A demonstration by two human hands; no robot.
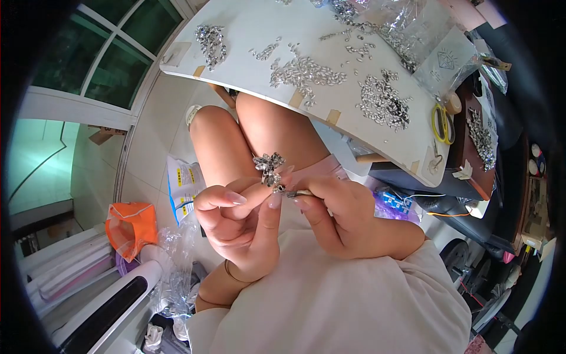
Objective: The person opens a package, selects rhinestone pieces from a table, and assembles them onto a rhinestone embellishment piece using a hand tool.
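Over my lap, my left hand [242, 215] pinches a rhinestone ornament [269, 167] between thumb and fingers. Its clear and dark grey stones form a leafy cluster that sticks up past the fingertips. My right hand [342, 215] is closed on a slim metal tool [298, 193]; most of it is hidden by the fingers, so its exact kind does not show. The tool's tip meets the lower end of the ornament, at a small stone beside my left thumb.
Loose rhinestones [306, 74] lie in piles on the white table [247, 35] ahead, with a darker pile [383, 100] to the right. Yellow-handled scissors [441, 124] rest near its right edge, beside plastic bags [445, 62]. An orange bag [131, 227] stands on the floor at left.
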